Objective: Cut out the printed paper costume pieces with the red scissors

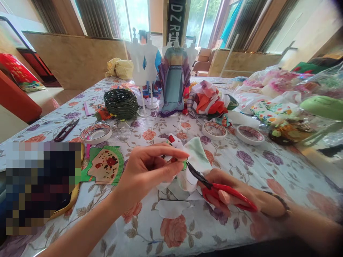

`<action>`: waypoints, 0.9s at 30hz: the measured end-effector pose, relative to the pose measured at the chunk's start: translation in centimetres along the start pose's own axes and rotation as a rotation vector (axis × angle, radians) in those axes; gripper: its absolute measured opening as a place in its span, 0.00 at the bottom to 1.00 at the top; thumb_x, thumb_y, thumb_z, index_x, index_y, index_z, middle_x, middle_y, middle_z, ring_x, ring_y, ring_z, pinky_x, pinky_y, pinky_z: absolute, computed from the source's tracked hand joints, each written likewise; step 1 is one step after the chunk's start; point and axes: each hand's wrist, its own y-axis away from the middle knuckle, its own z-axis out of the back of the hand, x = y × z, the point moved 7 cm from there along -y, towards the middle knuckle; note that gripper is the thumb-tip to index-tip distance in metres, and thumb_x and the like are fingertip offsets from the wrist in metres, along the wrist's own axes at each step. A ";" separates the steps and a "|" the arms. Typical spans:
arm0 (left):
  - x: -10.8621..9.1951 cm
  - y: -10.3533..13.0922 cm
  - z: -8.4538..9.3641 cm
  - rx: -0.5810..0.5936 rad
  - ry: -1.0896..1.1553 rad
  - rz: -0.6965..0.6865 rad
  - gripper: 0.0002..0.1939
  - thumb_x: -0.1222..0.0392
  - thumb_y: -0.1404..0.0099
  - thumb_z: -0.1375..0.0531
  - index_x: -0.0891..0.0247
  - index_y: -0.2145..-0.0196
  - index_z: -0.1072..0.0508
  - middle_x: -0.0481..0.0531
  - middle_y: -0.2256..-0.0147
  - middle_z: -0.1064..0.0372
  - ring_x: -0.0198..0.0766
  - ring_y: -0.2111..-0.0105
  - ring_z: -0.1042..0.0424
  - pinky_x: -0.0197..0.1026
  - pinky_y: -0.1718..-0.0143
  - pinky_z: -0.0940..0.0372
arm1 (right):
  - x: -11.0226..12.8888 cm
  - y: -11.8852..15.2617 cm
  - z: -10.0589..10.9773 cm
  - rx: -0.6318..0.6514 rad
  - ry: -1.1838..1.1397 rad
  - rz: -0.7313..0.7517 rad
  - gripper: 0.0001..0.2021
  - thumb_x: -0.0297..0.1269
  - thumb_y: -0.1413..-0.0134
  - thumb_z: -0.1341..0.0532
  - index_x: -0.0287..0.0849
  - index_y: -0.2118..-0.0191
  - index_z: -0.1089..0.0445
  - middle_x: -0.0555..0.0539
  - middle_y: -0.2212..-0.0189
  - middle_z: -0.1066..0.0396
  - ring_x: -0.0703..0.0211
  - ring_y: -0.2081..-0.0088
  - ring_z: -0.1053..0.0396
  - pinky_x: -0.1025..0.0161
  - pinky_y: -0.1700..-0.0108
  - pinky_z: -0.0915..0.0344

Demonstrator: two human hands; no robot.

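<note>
Two bare hands of ours are above a white, rose-printed tablecloth (144,235). Thumb and forefinger pressed together, our left hand (150,164) pinches a small, thin, green-edged piece (184,164). Our right hand (227,187) has its fingers curled around red-handled scissors (207,182) with dark metal blades, their tips right beside that piece; we cannot tell whether they touch it. Below, a flat white cut-out scrap (172,209) lies on the tablecloth.
</note>
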 end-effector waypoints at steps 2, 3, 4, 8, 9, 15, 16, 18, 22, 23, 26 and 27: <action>0.1 0.0 0.1 0.000 0.003 0.001 0.07 0.64 0.42 0.34 0.52 0.67 0.18 0.44 0.82 0.32 0.25 0.82 0.39 0.30 0.83 0.52 | 0.0 0.0 0.0 0.006 -0.009 -0.012 0.32 0.68 0.47 0.46 0.41 0.81 0.44 0.54 0.85 0.43 0.69 0.82 0.44 0.69 0.78 0.48; 0.1 0.0 0.1 -0.004 0.000 -0.001 0.07 0.63 0.42 0.34 0.52 0.66 0.18 0.45 0.82 0.33 0.26 0.82 0.40 0.30 0.83 0.53 | -0.1 0.0 0.0 0.010 -0.015 -0.017 0.32 0.68 0.47 0.46 0.41 0.81 0.44 0.54 0.85 0.43 0.69 0.82 0.43 0.69 0.78 0.49; 0.0 0.0 0.2 -0.009 -0.004 -0.005 0.07 0.63 0.42 0.34 0.53 0.66 0.18 0.45 0.82 0.32 0.26 0.83 0.40 0.31 0.83 0.53 | -0.1 0.0 -0.1 0.021 -0.023 -0.017 0.32 0.69 0.48 0.45 0.41 0.81 0.43 0.54 0.85 0.43 0.69 0.82 0.43 0.69 0.78 0.48; -0.2 0.0 0.2 -0.018 -0.012 -0.029 0.06 0.63 0.43 0.33 0.54 0.67 0.18 0.47 0.73 0.26 0.25 0.82 0.39 0.31 0.84 0.52 | -0.4 -0.1 0.0 0.034 -0.026 -0.038 0.32 0.70 0.49 0.46 0.41 0.80 0.42 0.53 0.85 0.42 0.68 0.82 0.42 0.69 0.78 0.47; -0.3 0.0 0.1 -0.016 -0.016 -0.033 0.06 0.63 0.43 0.33 0.55 0.67 0.18 0.48 0.71 0.26 0.25 0.82 0.39 0.31 0.84 0.51 | -0.4 -0.1 0.0 0.031 -0.023 -0.041 0.32 0.70 0.49 0.46 0.41 0.80 0.42 0.53 0.85 0.42 0.68 0.82 0.41 0.69 0.78 0.46; -0.3 0.0 0.0 -0.003 -0.040 -0.035 0.05 0.62 0.43 0.32 0.55 0.67 0.18 0.47 0.76 0.30 0.26 0.82 0.40 0.31 0.83 0.50 | -0.4 -0.3 0.0 0.038 -0.060 -0.022 0.31 0.68 0.48 0.45 0.40 0.79 0.42 0.54 0.84 0.40 0.70 0.83 0.42 0.69 0.77 0.44; -0.3 0.0 0.0 -0.001 -0.043 -0.031 0.05 0.61 0.43 0.32 0.55 0.67 0.18 0.47 0.76 0.30 0.26 0.82 0.39 0.31 0.83 0.49 | -0.4 -0.3 0.0 0.048 -0.071 -0.014 0.31 0.68 0.49 0.44 0.40 0.78 0.41 0.54 0.84 0.40 0.70 0.83 0.42 0.69 0.78 0.44; -0.2 -0.1 0.0 0.000 -0.049 -0.030 0.05 0.61 0.43 0.33 0.56 0.67 0.18 0.48 0.75 0.30 0.26 0.81 0.39 0.32 0.83 0.49 | -0.6 -0.3 0.0 0.050 -0.087 -0.017 0.30 0.67 0.50 0.43 0.41 0.78 0.41 0.55 0.84 0.40 0.69 0.83 0.40 0.69 0.78 0.44; -0.1 -0.1 0.0 0.001 -0.061 -0.030 0.05 0.61 0.42 0.34 0.56 0.66 0.18 0.48 0.75 0.31 0.26 0.81 0.42 0.33 0.83 0.53 | -0.5 -0.3 0.1 0.040 -0.099 -0.030 0.31 0.68 0.52 0.41 0.41 0.78 0.42 0.54 0.84 0.40 0.70 0.83 0.43 0.69 0.80 0.45; -0.1 -0.1 0.1 0.000 -0.061 -0.026 0.06 0.61 0.42 0.34 0.56 0.66 0.18 0.48 0.75 0.31 0.26 0.81 0.43 0.33 0.83 0.54 | -0.4 -0.3 0.1 0.042 -0.089 -0.026 0.31 0.68 0.52 0.42 0.41 0.78 0.42 0.54 0.84 0.41 0.70 0.83 0.43 0.69 0.80 0.45; 0.0 0.0 0.1 -0.002 -0.040 -0.021 0.06 0.62 0.42 0.34 0.55 0.67 0.18 0.48 0.73 0.31 0.25 0.81 0.44 0.33 0.83 0.55 | 0.1 -0.2 -0.1 0.040 -0.050 -0.021 0.31 0.68 0.48 0.44 0.41 0.80 0.43 0.54 0.84 0.42 0.69 0.82 0.42 0.69 0.78 0.44; 0.0 0.0 0.1 0.001 -0.030 -0.019 0.06 0.62 0.42 0.34 0.55 0.67 0.18 0.48 0.74 0.31 0.25 0.81 0.44 0.33 0.82 0.55 | 0.2 -0.2 0.0 0.025 -0.042 -0.019 0.31 0.67 0.47 0.44 0.41 0.80 0.44 0.54 0.84 0.42 0.68 0.81 0.42 0.69 0.77 0.44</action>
